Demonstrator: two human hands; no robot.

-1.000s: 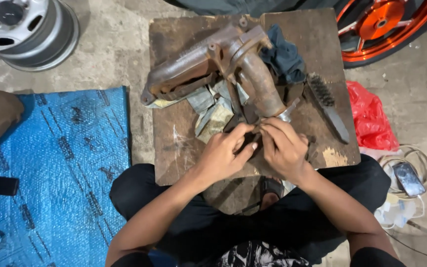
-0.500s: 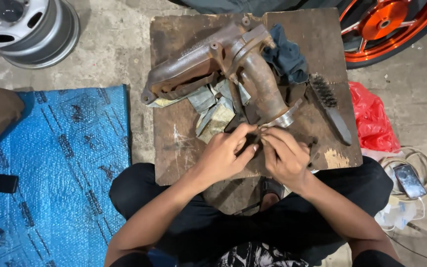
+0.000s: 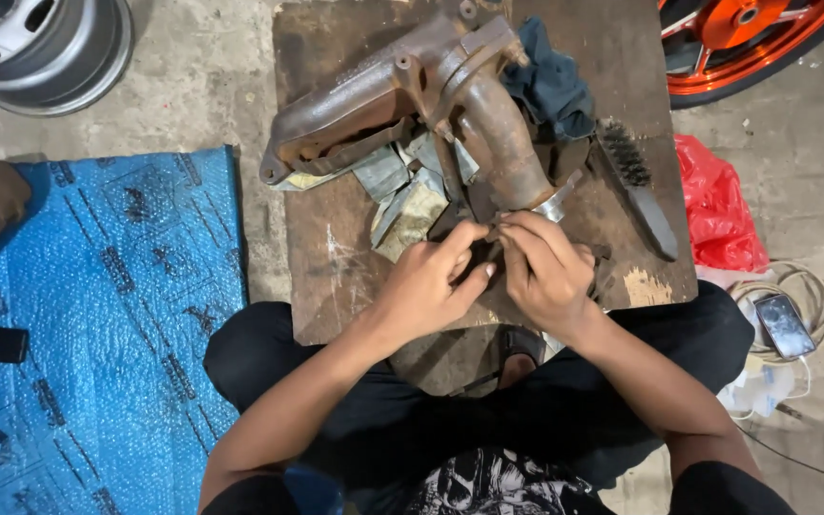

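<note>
A rusty cast-metal manifold (image 3: 402,100) lies on a brown wooden board (image 3: 336,257), its round outlet pointing toward me. Both of my hands meet just below that outlet. My left hand (image 3: 428,283) and my right hand (image 3: 547,270) pinch a small dark piece (image 3: 490,250) between their fingertips; what it is stays hidden by the fingers. Folded sheets of worn sandpaper (image 3: 402,195) lie under the manifold, left of my hands.
A wire brush (image 3: 639,186) and dark blue rag (image 3: 550,86) lie on the board's right side. A red bag (image 3: 717,205), phone (image 3: 784,324) and cables sit right. Blue sheet (image 3: 107,324) left, steel wheel rim (image 3: 45,43) top left, orange wheel (image 3: 746,33) top right.
My hands have stayed at the manifold's outlet, shifting only slightly as the fingers work the small piece. The manifold has not moved.
</note>
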